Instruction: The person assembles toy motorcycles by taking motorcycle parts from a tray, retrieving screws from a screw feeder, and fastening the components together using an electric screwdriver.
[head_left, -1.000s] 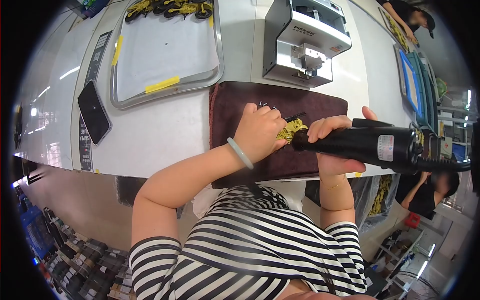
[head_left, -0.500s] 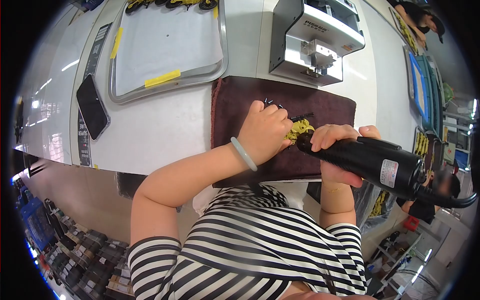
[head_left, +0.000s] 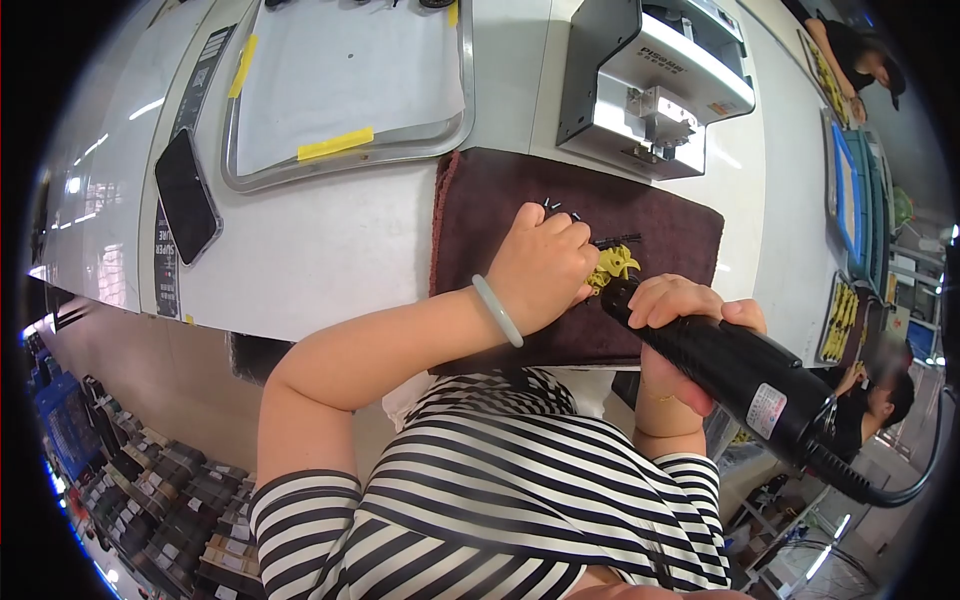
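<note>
My left hand [head_left: 545,262], with a pale bangle at the wrist, is closed on a small yellow part [head_left: 618,262] with a black piece along its far side. Most of that part's left side is hidden by the fingers. Wrapped around a black corded electric screwdriver [head_left: 720,365] is my right hand [head_left: 680,305]. The screwdriver's nose points left at the yellow part and is close against it; whether they touch I cannot tell. Several small dark screws [head_left: 562,211] show just beyond my left knuckles. Beneath both hands lies a dark maroon cloth [head_left: 490,190].
A grey screw-feeding machine [head_left: 650,100] stands behind the cloth. To the left are a metal tray [head_left: 350,158] lined with white paper and a phone [head_left: 187,198]. At far right, two people work near yellow parts [head_left: 838,318]. The screwdriver's cable [head_left: 900,495] loops to the right.
The screwdriver's rear end has swung down and toward me, with its nose still by the yellow part. My left hand keeps its hold. The whole view has shifted slightly.
</note>
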